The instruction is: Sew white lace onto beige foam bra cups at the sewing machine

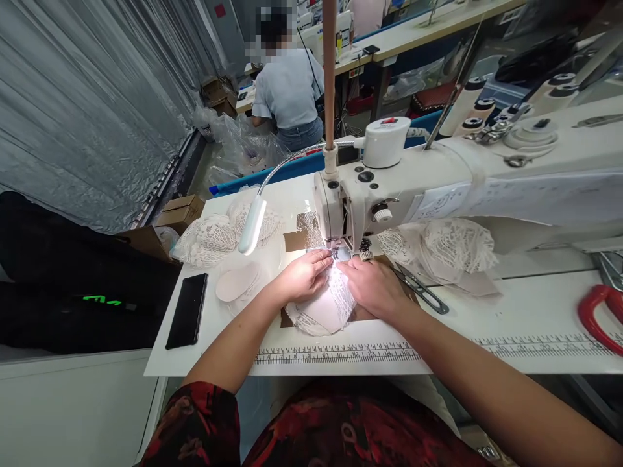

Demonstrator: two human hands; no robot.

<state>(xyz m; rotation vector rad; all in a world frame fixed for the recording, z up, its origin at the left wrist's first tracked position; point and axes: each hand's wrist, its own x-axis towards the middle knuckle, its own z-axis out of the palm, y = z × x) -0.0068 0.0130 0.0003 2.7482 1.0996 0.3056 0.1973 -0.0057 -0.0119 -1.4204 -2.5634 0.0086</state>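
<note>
A white lace bra cup (328, 308) lies under the sewing machine's (341, 207) needle area, lit by a bright spot. My left hand (304, 275) presses on its left upper edge, fingers together and pointing at the presser foot (335, 254). From the other side, my right hand (372, 285) grips the cup's upper right edge, its fingertips close to the foot. Parts of the cup are covered by both hands. Beside my right hand lie dark thread snips (423, 288). The seam under the fingers is too small to make out.
More lace cups (209, 240) are piled at the left, with a smooth pale pad (238, 282) and a black phone (187, 311) nearer. Other lace pieces (457, 250) lie right of the needle. Red-handled scissors (601, 318) rest far right. A lamp (253, 225) overhangs the table. A person (289, 91) sits beyond.
</note>
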